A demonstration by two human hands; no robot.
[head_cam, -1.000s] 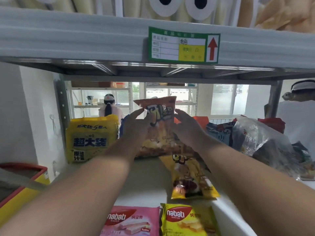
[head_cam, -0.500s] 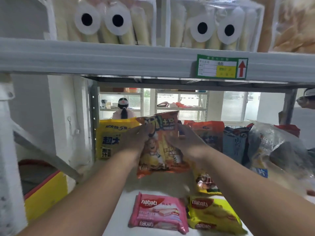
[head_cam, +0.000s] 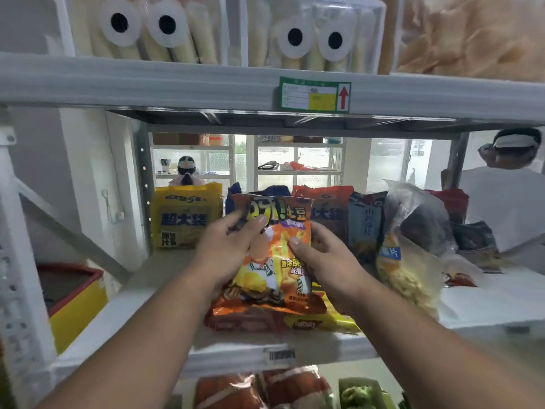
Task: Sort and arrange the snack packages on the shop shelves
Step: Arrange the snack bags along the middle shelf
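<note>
- Shop shelving fills our head view: a white middle shelf (head_cam: 486, 302) runs across the centre, with an upper shelf edge (head_cam: 147, 81) at 12 o'clock carrying a green price label (head_cam: 315, 94).
- We hold the orange chip bag (head_cam: 274, 261) upright over the middle shelf, dead centre. Our left hand (head_cam: 230, 249) grips its left side with fingers curled over the top corner; our right hand (head_cam: 321, 258) pinches its right edge, thumb on the front.
- Behind it, toward 12 o'clock, a back row already stands: a yellow noodle pack (head_cam: 187, 218) at 10 o'clock, blue and red bags (head_cam: 333, 214) at 1 o'clock, and a clear bag of crisps (head_cam: 410, 249) leaning at 3 o'clock.
- Under our bag lie flat wafer packs (head_cam: 318, 323), touching it at 6 o'clock. We judge the sort partly done: the back row is set, the held bag and the flat packs remain.
- Open shelf shows at 8 o'clock, left of our wrist, and at 4 o'clock; the shelf's front lip sits close below, and the upper shelf leaves limited headroom.
</note>
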